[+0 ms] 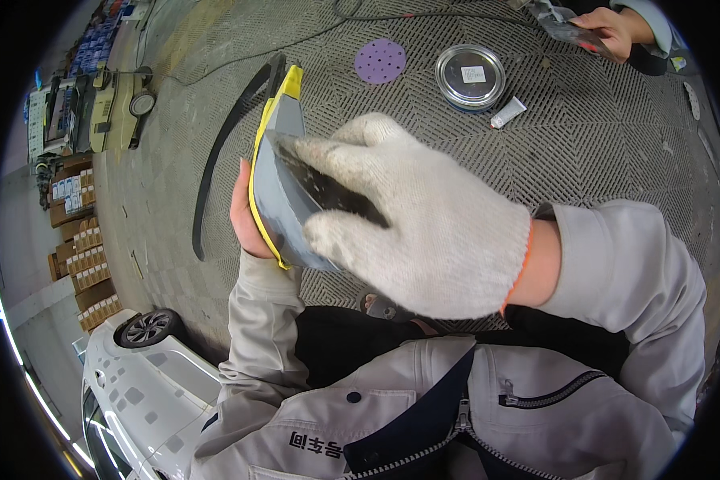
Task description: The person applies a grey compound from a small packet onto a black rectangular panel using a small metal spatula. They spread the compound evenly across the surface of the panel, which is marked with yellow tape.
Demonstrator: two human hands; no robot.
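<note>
My left hand (250, 220), bare, grips a curved grey panel (278, 196) from its left edge; most of its fingers are hidden behind the part. Yellow tape (292, 82) runs along that edge of the panel. Over the panel's right side lies my right hand (432, 216), in a white knit glove with an orange cuff edge. Its fingers and thumb close around a dark flat piece (336, 192), held against the grey surface. The glove covers much of that piece, so its exact kind is unclear.
A round tin (470, 78), a small white tube (508, 113) and a purple sanding disc (380, 62) lie on the ribbed floor. A black curved strip (214, 164) is left of the panel. Another person's hand (608, 32) holds something at upper right. A white car (148, 392) stands lower left.
</note>
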